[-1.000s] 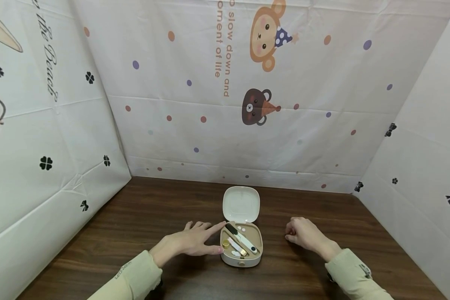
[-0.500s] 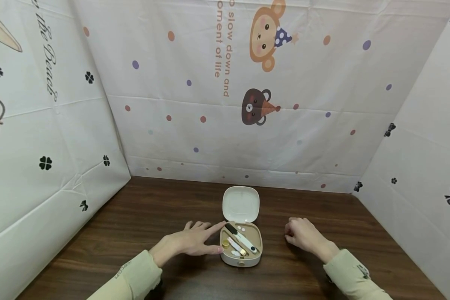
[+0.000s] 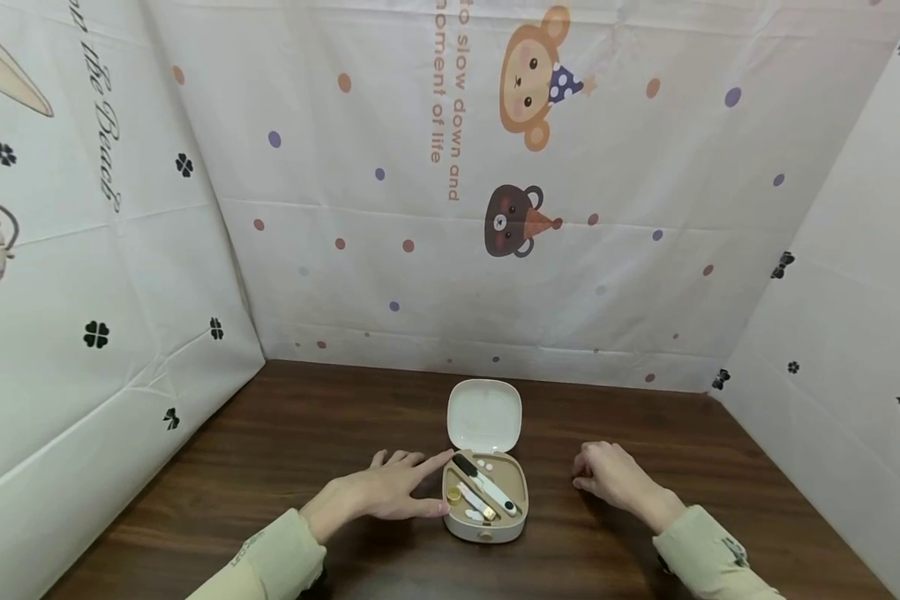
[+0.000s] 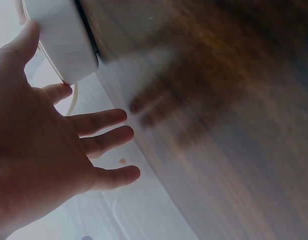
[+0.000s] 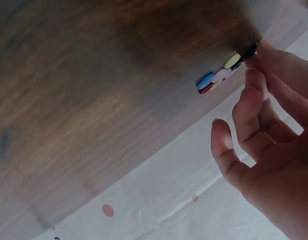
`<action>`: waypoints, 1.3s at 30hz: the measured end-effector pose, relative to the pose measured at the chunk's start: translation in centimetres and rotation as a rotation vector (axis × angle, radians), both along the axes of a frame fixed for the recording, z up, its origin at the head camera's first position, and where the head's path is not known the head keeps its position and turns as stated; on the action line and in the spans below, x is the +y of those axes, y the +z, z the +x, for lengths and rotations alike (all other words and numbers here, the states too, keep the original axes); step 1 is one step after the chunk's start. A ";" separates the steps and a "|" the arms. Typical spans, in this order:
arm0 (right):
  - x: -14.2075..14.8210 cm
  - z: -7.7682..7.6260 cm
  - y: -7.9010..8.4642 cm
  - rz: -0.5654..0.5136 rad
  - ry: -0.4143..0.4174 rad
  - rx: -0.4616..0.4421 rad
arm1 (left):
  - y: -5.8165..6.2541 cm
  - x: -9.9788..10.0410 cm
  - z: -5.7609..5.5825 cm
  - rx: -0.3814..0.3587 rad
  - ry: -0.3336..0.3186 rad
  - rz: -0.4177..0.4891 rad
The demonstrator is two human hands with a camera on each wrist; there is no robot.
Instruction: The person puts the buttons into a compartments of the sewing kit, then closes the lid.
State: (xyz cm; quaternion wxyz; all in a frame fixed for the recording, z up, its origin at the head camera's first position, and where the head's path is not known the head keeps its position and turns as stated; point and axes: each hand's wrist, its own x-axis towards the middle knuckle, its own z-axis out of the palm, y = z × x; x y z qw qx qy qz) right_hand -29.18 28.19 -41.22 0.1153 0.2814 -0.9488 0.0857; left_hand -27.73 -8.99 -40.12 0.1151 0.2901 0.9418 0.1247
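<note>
In the head view a small white box stands with its lid raised. Its tan inside holds a black-and-white stick-like tool, a white piece with a gold end, a gold ring-shaped piece and several little white pieces. My left hand is spread at the box's left side, thumb and index finger touching its wall. To the right of the box, my right hand rests with curled fingers. Its fingertips pinch the black end of a row of coloured discs, seen only in the right wrist view.
The dark wooden table carries the box and both hands. White printed cloth walls off the back, left and right sides of the table.
The head view has tilted slightly, so everything sits a little lower in it. Both hands and the box keep their places on the table.
</note>
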 end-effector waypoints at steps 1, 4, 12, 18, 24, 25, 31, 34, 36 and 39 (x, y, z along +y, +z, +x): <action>0.1 0.1 0.0 0.001 0.004 -0.002 | -0.1 0.0 0.0 -0.002 0.000 -0.001; 0.3 0.1 0.0 -0.002 0.008 -0.016 | -0.1 0.0 0.1 -0.008 -0.001 0.005; 0.5 0.2 0.2 -0.016 0.020 -0.043 | 0.1 0.0 0.1 -0.008 -0.002 0.004; 0.4 0.1 0.0 0.027 0.025 0.009 | 0.0 -0.1 0.1 -0.008 -0.002 0.001; 0.1 0.2 0.1 0.077 0.010 0.055 | 0.0 -0.1 0.0 -0.005 0.004 -0.003; 0.0 0.2 0.1 0.090 0.005 0.061 | 0.0 -0.1 -0.1 -0.006 0.004 -0.003; -0.5 0.2 0.0 0.132 -0.015 0.097 | 0.1 -0.1 -0.1 -0.005 0.001 0.005; -0.5 0.1 -0.1 0.128 -0.023 0.083 | 0.1 -0.1 -0.1 -0.006 0.002 0.002; -0.5 -0.1 -0.1 0.123 -0.030 0.065 | 0.0 -0.1 -0.1 -0.006 0.002 -0.001; -0.3 -0.3 -0.2 0.121 -0.039 0.046 | 0.1 -0.1 -0.1 -0.007 0.002 -0.002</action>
